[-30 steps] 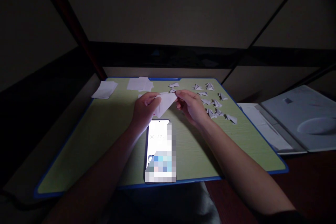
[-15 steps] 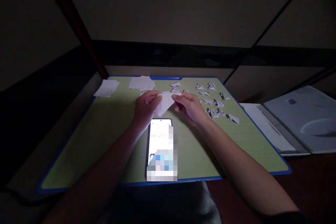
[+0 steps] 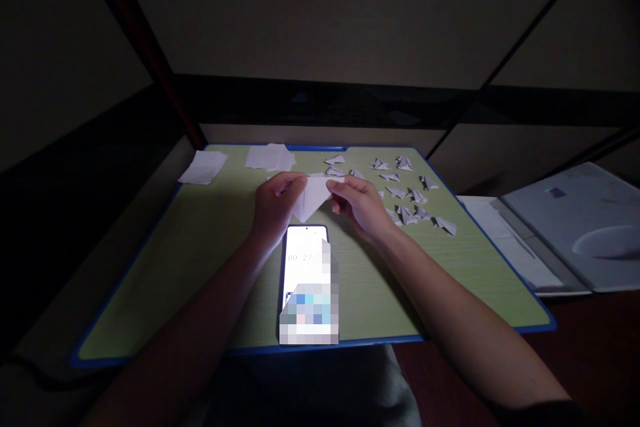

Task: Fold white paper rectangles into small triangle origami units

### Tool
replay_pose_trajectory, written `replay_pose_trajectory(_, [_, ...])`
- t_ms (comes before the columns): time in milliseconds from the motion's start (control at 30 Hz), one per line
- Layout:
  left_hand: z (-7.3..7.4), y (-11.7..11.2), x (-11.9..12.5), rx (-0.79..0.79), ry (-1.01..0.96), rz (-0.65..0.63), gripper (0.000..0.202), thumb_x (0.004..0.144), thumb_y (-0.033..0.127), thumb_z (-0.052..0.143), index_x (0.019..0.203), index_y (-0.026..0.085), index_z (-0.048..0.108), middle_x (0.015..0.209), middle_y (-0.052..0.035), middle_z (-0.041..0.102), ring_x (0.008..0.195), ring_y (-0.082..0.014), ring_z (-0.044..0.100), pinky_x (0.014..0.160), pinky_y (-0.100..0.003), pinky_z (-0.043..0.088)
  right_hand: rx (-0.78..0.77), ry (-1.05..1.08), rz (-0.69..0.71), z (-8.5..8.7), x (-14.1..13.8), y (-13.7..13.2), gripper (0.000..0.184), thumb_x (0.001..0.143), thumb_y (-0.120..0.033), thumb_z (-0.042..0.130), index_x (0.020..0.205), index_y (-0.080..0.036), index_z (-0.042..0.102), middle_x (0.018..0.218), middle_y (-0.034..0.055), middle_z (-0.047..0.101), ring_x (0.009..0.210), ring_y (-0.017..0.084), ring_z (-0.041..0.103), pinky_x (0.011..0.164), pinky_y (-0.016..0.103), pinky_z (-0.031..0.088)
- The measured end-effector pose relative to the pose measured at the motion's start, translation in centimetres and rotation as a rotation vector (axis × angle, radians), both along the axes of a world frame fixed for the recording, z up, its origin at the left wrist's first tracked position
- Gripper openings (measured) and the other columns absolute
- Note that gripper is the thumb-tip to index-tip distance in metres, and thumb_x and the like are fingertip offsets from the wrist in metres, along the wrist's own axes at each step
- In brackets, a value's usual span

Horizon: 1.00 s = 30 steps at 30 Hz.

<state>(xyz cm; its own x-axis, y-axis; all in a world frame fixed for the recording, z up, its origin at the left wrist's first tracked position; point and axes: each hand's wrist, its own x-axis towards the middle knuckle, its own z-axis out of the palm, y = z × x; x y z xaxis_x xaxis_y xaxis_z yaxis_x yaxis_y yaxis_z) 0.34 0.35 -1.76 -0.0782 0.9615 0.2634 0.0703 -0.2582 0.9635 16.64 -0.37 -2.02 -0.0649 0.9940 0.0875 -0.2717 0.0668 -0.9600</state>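
Note:
Between my two hands is a folded sheet of white paper, held up above the far side of a lit phone, its pointed corner toward me. My left hand pinches the paper's left side, thumb on top. On the right side, my right hand grips the upper corner between thumb and curled fingers. The fingers behind the paper are partly hidden. Several small folded paper planes lie beyond and to the right of my right hand.
Stacks of white paper squares lie at the back left, one stack by the corner and another stack nearer the middle. The green table has a blue rim. To its right stands a grey-white open case or folder.
The left thumb has shifted slightly up and left along the paper, showing more of its left side. The right hand keeps its pinch; the rest looks the same.

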Motion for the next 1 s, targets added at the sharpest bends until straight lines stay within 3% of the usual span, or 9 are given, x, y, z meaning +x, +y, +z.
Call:
replay_pose_trajectory(133, [-0.2,0.1,-0.2,-0.098,-0.048,-0.087,0.029,0.077,0.044,0.068,0.086,0.017,0.072,0.077,-0.0039,0.069,0.064,-0.0155,0.061,0.047,-0.023,0.041,-0.009,0.007,-0.05,-0.4,-0.2,0.1,0.028,0.07,-0.041,0.08,0.065,-0.019,0.066,0.053,-0.0039,0.057,0.046,0.007,0.045,0.046,0.023,0.032])
replay_pose_trajectory(300, [-0.6,0.1,-0.1,-0.139,-0.055,-0.179,0.027,0.078,0.044,0.068,0.071,0.018,0.065,0.06,-0.0004,0.059,0.052,-0.0119,0.054,0.044,-0.024,0.038,-0.012,0.012,-0.104,-0.8,-0.5,0.2,0.031,0.069,-0.045,0.08,0.063,-0.018,0.065,0.054,-0.0028,0.059,0.046,0.007,0.045,0.046,0.023,0.032])
replay_pose_trajectory(567, [-0.5,0.1,-0.2,-0.125,-0.069,-0.108,0.024,0.075,0.041,0.071,0.073,0.018,0.067,0.06,-0.0004,0.061,0.052,-0.0117,0.053,0.045,-0.025,0.039,-0.042,0.04,-0.039,-0.7,-0.9,0.0,0.037,0.068,-0.052,0.08,0.064,-0.018,0.067,0.063,-0.0002,0.066,0.047,0.007,0.047,0.046,0.023,0.034])
replay_pose_trajectory(767, [-0.5,0.1,-0.1,-0.124,-0.041,-0.072,0.022,0.075,0.038,0.071,0.072,0.017,0.068,0.059,0.0005,0.06,0.051,-0.0121,0.054,0.045,-0.025,0.037,-0.039,0.056,-0.006,-1.1,-1.0,0.0,0.039,0.075,-0.054,0.075,0.061,-0.018,0.067,0.052,-0.0012,0.059,0.045,0.008,0.045,0.045,0.023,0.031])
replay_pose_trajectory(1000, [-0.2,0.0,-0.1,-0.141,-0.026,-0.07,0.024,0.073,0.039,0.07,0.07,0.016,0.066,0.058,0.0,0.06,0.051,-0.013,0.054,0.045,-0.025,0.037,-0.044,0.104,0.013,-1.1,-1.1,-0.1,0.04,0.074,-0.054,0.076,0.06,-0.017,0.065,0.055,-0.0002,0.062,0.044,0.008,0.045,0.045,0.023,0.032])
